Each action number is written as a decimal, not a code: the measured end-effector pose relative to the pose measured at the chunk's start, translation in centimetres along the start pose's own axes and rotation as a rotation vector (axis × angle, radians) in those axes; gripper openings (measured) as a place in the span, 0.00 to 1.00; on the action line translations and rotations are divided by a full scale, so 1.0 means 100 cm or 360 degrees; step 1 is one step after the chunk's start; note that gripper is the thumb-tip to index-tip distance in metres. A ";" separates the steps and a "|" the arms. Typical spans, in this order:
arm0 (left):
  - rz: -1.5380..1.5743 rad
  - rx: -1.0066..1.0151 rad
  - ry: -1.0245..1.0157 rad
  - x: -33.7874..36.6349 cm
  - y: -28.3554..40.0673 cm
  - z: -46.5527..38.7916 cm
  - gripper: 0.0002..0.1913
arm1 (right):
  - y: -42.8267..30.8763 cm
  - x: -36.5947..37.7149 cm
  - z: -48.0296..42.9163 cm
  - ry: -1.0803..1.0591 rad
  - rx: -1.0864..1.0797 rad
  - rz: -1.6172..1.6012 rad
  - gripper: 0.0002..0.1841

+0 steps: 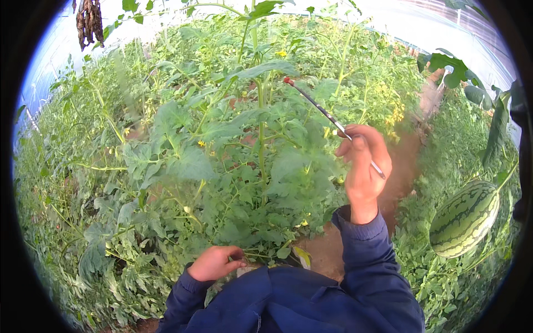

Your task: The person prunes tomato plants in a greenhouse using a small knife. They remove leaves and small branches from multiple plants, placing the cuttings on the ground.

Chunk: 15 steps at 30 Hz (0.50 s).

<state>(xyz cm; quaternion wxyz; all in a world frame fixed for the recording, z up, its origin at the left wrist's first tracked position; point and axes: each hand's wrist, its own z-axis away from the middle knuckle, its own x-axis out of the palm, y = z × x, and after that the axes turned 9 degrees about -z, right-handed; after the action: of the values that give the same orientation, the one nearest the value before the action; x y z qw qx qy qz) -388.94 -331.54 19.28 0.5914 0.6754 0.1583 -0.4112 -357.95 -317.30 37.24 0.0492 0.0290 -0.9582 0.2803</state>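
My right hand [365,166] is raised and holds a slim brush [320,109] between thumb and fingers. The brush has a dark and silvery shaft, and its red-coated tip points up and left, beside a broad tomato leaf [266,68]. Just left of the tip rises the green main stem [261,145] of a tomato plant. Small yellow flowers [201,143] hang among its leaves. My left hand [216,262] is low in front of my jacket, its fingers curled near a thin stem; whether it grips anything cannot be made out.
A striped watermelon [464,218] hangs on a vine at the right. Bare soil [402,170] forms a path between the rows. Dense tomato foliage [75,200] spreads leftward. Dried brown leaves [89,23] dangle at the upper left. Pale plastic sheeting [46,79] encloses the greenhouse.
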 end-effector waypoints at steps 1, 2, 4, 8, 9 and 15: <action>0.0006 -0.0011 -0.0021 0.003 0.001 -0.002 0.16 | 0.007 0.005 -0.009 -0.0055 -0.0048 0.0149 0.06; -0.0016 -0.0001 -0.0043 0.005 0.002 -0.004 0.17 | 0.015 0.011 -0.018 -0.0101 -0.0145 0.0226 0.07; -0.0039 0.0027 -0.0090 0.007 0.005 -0.004 0.18 | 0.028 0.020 -0.032 -0.0145 -0.0205 0.0306 0.07; 0.0015 -0.0002 -0.0156 0.011 0.008 -0.002 0.19 | 0.055 0.029 -0.050 -0.0158 -0.0152 0.0236 0.09; 0.0022 -0.0001 -0.0151 0.013 0.008 -0.002 0.19 | 0.060 0.031 -0.053 -0.0155 -0.0162 0.0217 0.09; -0.0019 -0.0020 -0.0255 0.025 -0.005 0.006 0.21 | 0.084 0.046 -0.053 -0.0098 -0.0084 0.0015 0.09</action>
<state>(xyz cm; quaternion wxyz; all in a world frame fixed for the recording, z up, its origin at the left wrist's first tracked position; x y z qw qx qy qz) -387.92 -332.64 17.10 0.6041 0.6355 0.1170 -0.4663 -362.75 -307.49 37.71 0.0190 0.0319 -0.9665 0.2540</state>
